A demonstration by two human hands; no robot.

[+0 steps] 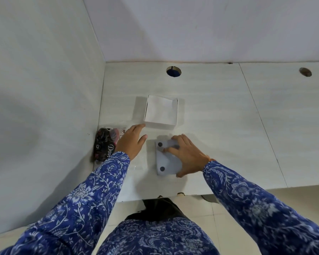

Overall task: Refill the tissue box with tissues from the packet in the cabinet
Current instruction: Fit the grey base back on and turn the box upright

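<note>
A white square tissue box (161, 112) stands open-topped on the white counter (219, 111), with white tissue visible inside it. In front of it lies a pale grey flat lid or base (167, 162) with dark round pads at its corners. My right hand (188, 155) rests on this grey piece, fingers and thumb clasping its right side. My left hand (132, 142) hovers with fingers apart just left of the box's near corner, holding nothing. A dark tissue packet with pink print (104, 146) lies under the left hand, against the left wall.
A white wall (44, 89) closes the left side and another runs along the back. Two round cable holes (173, 71) (305, 71) pierce the counter near the back. The counter's front edge (228, 190) runs just below the hands, with tiled floor beneath.
</note>
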